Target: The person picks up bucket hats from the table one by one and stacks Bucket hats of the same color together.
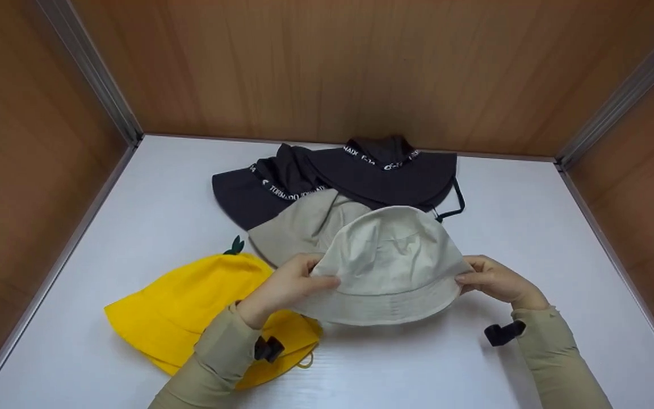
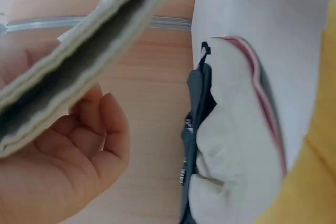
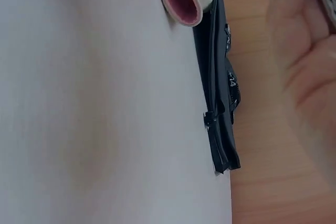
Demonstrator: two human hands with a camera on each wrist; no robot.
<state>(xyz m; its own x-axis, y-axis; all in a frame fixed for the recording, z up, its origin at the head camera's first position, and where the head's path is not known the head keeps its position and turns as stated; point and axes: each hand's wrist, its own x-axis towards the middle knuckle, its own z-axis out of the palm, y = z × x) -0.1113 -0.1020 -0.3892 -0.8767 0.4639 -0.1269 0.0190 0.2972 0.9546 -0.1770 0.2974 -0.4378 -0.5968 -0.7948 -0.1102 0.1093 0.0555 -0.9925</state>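
Note:
A pale, cream-coloured bucket hat (image 1: 393,255) is held up by both hands above the white table. My left hand (image 1: 287,284) pinches its left edge, thumb on the near face. On the opposite side my right hand (image 1: 500,279) grips the brim between thumb and fingers. In the left wrist view the hat's folded brim (image 2: 89,51) crosses over the curled left fingers. Behind it lies a beige bucket hat (image 1: 298,224), partly covered by the held one. A yellow bucket hat (image 1: 185,301) with a green leaf tip lies below the left forearm.
Two dark hats with white lettering lie at the back, one dark hat (image 1: 389,176) near the wall with a black cord, another dark hat (image 1: 242,193) to its left. Wooden panels (image 1: 327,68) with metal corner strips enclose the white table (image 1: 560,238) on three sides.

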